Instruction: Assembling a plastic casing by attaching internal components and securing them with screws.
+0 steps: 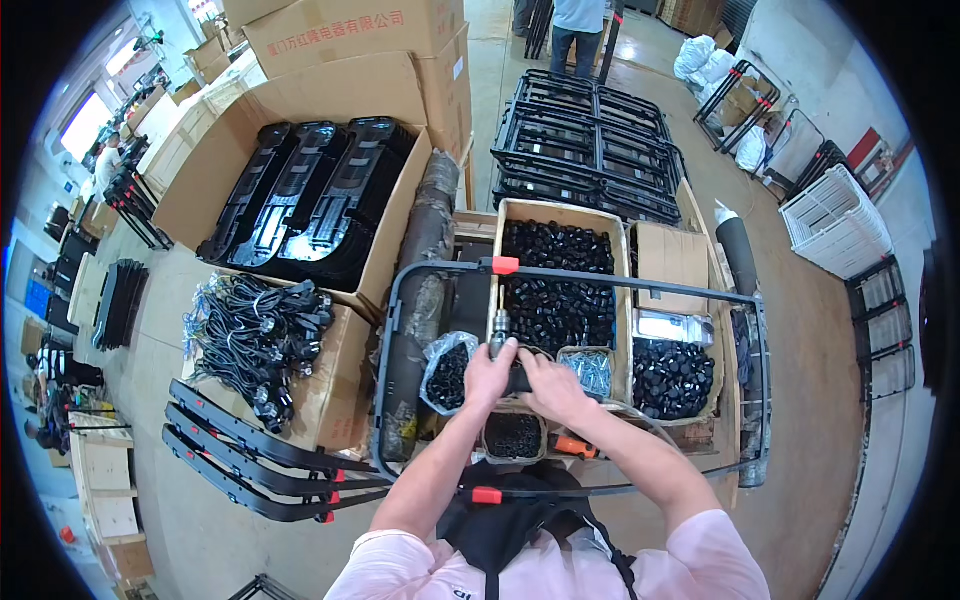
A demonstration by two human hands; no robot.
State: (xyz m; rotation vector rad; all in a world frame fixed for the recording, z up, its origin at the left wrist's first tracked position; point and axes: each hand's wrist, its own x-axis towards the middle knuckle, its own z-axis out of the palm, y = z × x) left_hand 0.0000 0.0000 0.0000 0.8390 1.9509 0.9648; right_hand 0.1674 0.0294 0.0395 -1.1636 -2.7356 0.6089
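A power screwdriver (501,321) with a silver chuck and a gold-coloured tip points away from me over the parts boxes. My left hand (489,374) is closed around its front part, just behind the chuck. Close beside it, my right hand (553,385) curls over the dark rear of the tool; its fingertips are partly hidden. Around both hands lies a black tubular metal frame (420,269) with red clips (506,265) on its far and near bars. Under the far bar sits a box wall (622,330) enclosing many small black caps (560,312).
Near my hands are silver screws (588,373), bagged black parts (449,376), a tub of small black pieces (514,437) and an orange-handled tool (575,446). Coiled cables (265,335) and a carton of black panels (300,200) stand left. Stacked frames (590,140) lie beyond; a person (577,30) stands behind.
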